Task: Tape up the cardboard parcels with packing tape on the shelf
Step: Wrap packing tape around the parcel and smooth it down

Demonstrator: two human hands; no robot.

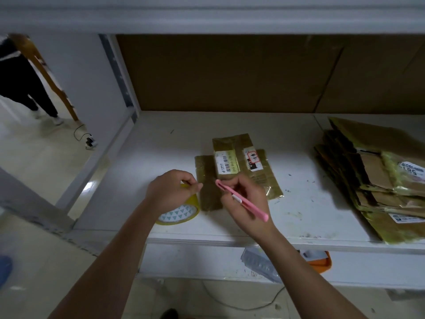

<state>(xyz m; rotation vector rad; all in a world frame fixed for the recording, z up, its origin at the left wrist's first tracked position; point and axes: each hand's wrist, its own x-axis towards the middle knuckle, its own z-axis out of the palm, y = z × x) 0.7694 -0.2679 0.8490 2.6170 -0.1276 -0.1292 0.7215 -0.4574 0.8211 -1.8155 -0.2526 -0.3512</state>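
On the white shelf (299,139) in front of me, near the middle, lies the parcel (232,162) I am taping: a small flattened carton wrapped in glossy yellowish tape, with a barcode label (224,162) on top and flaps spread left and right. My left hand (170,192) is over the tape roll (181,212) at the near left, fingers curled and pinching what I take to be the free end of the tape, though the strip itself is too clear to make out. My right hand (243,203) grips a pink cutter (241,200) like a pen, its tip just beside the parcel's near edge. I judge the parcel light and fairly stiff along its folds but easy to dent, and the taped faces will be slick, so I would steady it by pressing flat on the label side or pinching a flap edge, not sliding fingers over the film. Loose tape is floppy and will stick to itself, so it wants tension. At the far right sits a pile (372,180) of similar parcels, well apart.
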